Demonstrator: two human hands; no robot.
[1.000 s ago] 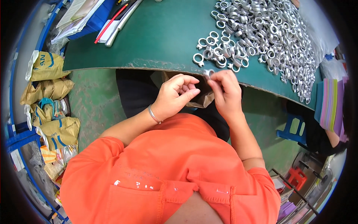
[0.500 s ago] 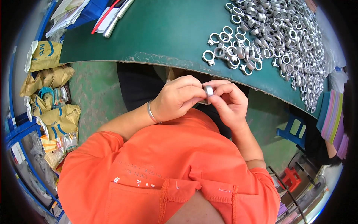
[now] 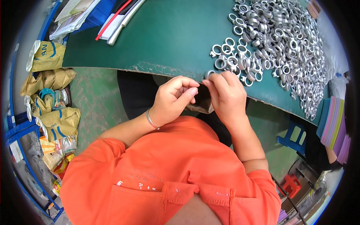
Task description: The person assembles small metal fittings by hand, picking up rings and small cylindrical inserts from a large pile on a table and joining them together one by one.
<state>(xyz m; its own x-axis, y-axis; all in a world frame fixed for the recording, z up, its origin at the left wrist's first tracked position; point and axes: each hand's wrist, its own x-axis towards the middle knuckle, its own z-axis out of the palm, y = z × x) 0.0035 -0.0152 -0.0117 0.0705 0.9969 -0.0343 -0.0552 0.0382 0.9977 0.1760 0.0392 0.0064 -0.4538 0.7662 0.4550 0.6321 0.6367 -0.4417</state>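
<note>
A small metal ring (image 3: 210,73) with a silvery finish is in my right hand (image 3: 228,95), pinched at the fingertips by the table's front edge. My left hand (image 3: 173,98) is a short way to the left, apart from the ring. Its fingers are curled, the thumb lying close to the index finger; whether anything small is between them I cannot make out. Just beyond my right hand, several like metal rings (image 3: 232,61) with small side lugs lie on the green tabletop (image 3: 168,41). An open cardboard box (image 3: 202,108) shows partly below my hands.
A large heap of metal rings (image 3: 296,48) covers the table's right side. At the back left lie a red rod (image 3: 112,20), a white tube (image 3: 122,30) and a blue bin (image 3: 98,15) with papers. Yellow-brown sacks (image 3: 60,122) line the left; a blue stool (image 3: 291,138) stands right.
My hands have parted. The right hand has moved the ring slightly up toward the table edge and turned over; the left has drawn back a little from it.
</note>
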